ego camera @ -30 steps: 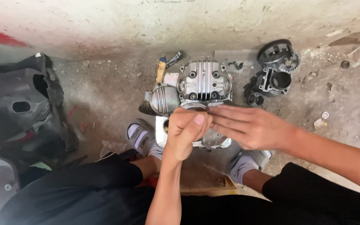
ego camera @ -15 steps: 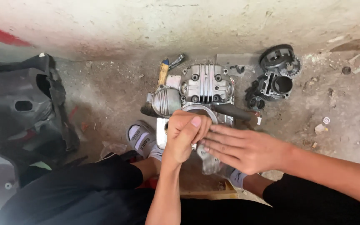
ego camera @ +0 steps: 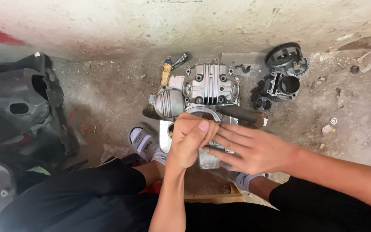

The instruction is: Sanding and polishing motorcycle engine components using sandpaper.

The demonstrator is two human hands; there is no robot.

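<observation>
My left hand (ego camera: pixel 190 139) is closed in a fist with the thumb on top, held over the front of a silver engine part (ego camera: pixel 211 83) that lies on the ground. Anything inside the fist is hidden. My right hand (ego camera: pixel 254 148) is flat with its fingers spread, and the fingertips touch the side of the left fist. A dark handle (ego camera: pixel 237 114) lies across the engine just beyond my right fingers. A ribbed round silver cover (ego camera: pixel 168 103) leans on the engine's left side.
A black cylinder block (ego camera: pixel 285 86) and a toothed clutch basket (ego camera: pixel 286 56) sit at the right. A wooden-handled brush (ego camera: pixel 165 75) and a wrench (ego camera: pixel 179 60) lie by the wall. Black plastic bodywork (ego camera: pixel 18 107) fills the left. My sandalled foot (ego camera: pixel 142 139) rests beside the engine.
My right hand has slid down and to the right off the engine top, uncovering the dark handle. The left fist stays in place.
</observation>
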